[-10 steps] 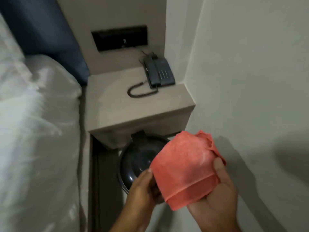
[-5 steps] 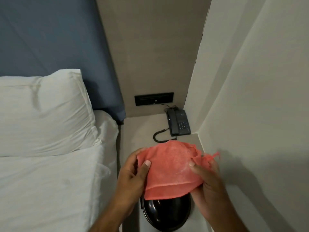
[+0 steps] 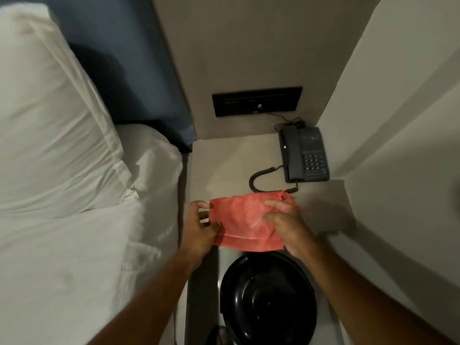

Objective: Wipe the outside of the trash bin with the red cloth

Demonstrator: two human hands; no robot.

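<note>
The scene is viewed from a single wide-angle camera worn on the head, directed forward and steeply downward. Both forearms are seen entering from the lower edge, close to the lens. The glossy black round trash bin [image 3: 267, 300] is seen almost from directly above, while the beige bedside shelf [image 3: 224, 165] lies farther ahead.
</note>
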